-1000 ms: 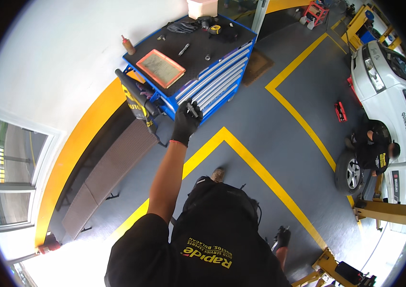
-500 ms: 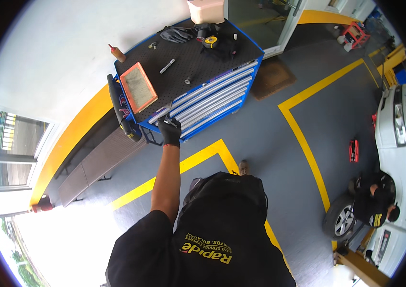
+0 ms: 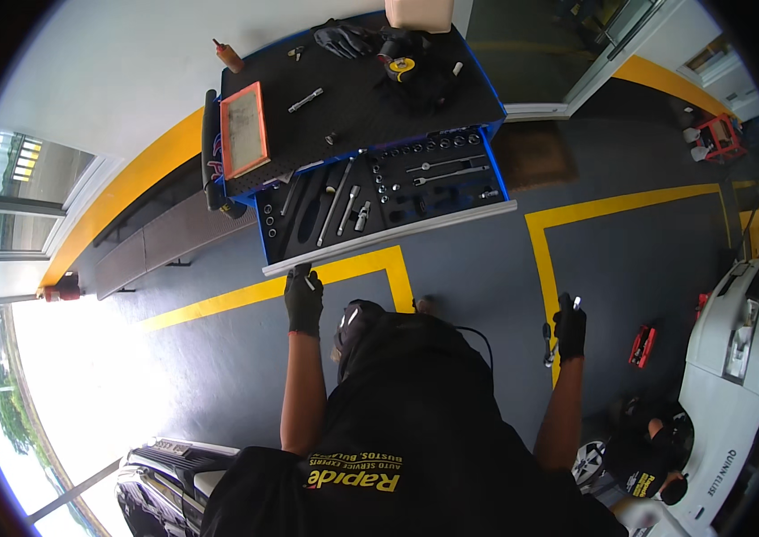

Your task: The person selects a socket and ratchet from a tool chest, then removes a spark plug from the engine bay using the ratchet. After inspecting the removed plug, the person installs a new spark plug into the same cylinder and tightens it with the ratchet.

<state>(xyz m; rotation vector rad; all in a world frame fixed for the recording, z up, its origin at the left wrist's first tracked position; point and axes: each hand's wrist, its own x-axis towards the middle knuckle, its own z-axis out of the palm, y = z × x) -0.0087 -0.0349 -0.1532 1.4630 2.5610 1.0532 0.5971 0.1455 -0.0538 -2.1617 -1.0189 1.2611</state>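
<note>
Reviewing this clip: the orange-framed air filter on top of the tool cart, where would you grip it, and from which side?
Take the air filter by its two long orange frame edges, coming down from above. It lies flat on the tool cart top with the pleated face up, so the rigid frame is likely the safest hold, and the mat beside it leaves finger room.

The open tool drawer [image 3: 379, 201] juts out at twelve o'clock, its foam tray crowded with sockets and wrenches; grey floor [image 3: 487, 268] between both gloved hands lies free.
</note>
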